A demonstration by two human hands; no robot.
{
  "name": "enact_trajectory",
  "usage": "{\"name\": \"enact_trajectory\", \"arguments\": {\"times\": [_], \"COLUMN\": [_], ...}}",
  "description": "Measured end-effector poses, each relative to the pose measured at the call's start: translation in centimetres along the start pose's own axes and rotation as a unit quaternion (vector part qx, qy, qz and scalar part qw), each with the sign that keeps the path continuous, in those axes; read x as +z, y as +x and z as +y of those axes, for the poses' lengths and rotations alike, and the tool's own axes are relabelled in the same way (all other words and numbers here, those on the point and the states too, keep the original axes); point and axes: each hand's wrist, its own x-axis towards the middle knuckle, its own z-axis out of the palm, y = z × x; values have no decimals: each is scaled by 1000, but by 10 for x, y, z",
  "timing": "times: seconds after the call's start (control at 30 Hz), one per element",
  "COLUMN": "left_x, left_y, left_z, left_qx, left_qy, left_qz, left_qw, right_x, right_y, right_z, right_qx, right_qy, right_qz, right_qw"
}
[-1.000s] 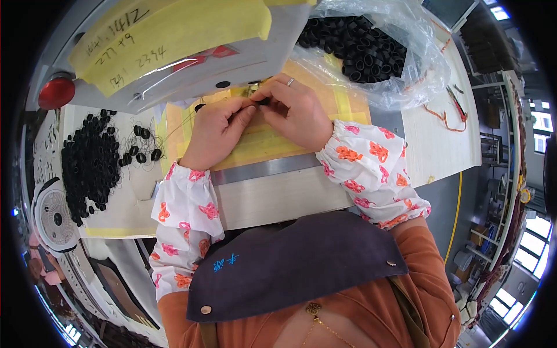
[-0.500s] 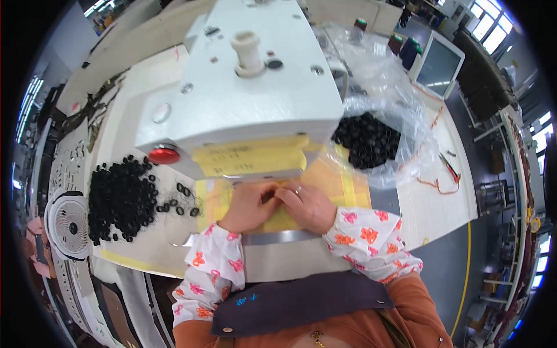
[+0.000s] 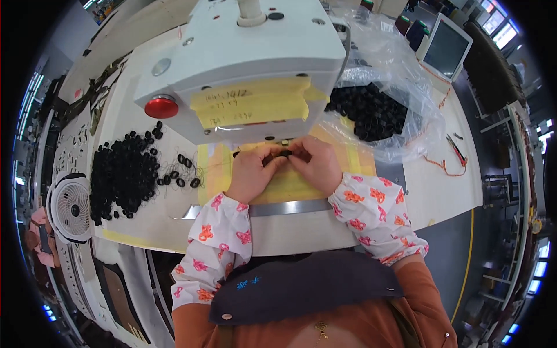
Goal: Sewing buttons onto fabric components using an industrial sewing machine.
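Under the front of the white sewing machine head [image 3: 243, 69], my two hands meet fingertip to fingertip. Between them is a small black loop [image 3: 285, 153], pinched by my left hand [image 3: 250, 173] and my right hand [image 3: 319, 165]. Fingers of both hands are closed, and they partly cover the loop. Below the hands is the yellow-taped work surface [image 3: 284, 188] with a curved metal strip [image 3: 290, 207] along its near side. A tiny dark bit [image 3: 236, 154] shows just beyond my left knuckles; its kind is unclear.
A heap of black loops [image 3: 125, 180] with loose threads lies to the left. At the right, a clear plastic bag [image 3: 426, 136] holds many more black loops [image 3: 371, 113]. Thread snips [image 3: 456, 151], a screen [image 3: 445, 49], a white fan [image 3: 71, 207] and a red button [image 3: 161, 107] are around.
The whole view has shifted, showing more of the machine's front. My hands have moved farther in beneath the machine head, and a black loop now shows between the fingertips.
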Motion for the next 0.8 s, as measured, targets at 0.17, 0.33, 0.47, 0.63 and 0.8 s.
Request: {"name": "enact_trajectory", "arguments": {"times": [0.17, 0.33, 0.47, 0.63, 0.8], "left_x": [8, 12, 13, 12, 10], "left_y": [8, 7, 8, 14, 14], "left_z": [-3, -8, -8, -6, -15], "left_qx": [-37, -32, -52, -38, -42], "left_qy": [111, 139, 153, 135, 113], "left_qz": [63, 78, 76, 101, 96], "left_qw": [991, 987, 984, 985, 988], "right_x": [5, 8, 6, 6, 6], "right_y": [8, 2, 3, 8, 10], "right_z": [6, 5, 4, 8, 9], "right_qx": [-39, -38, -42, -34, -46], "right_qy": [-46, -42, -53, -79, -87], "right_qz": [51, 66, 66, 70, 75], "right_qw": [997, 996, 996, 994, 992]}}
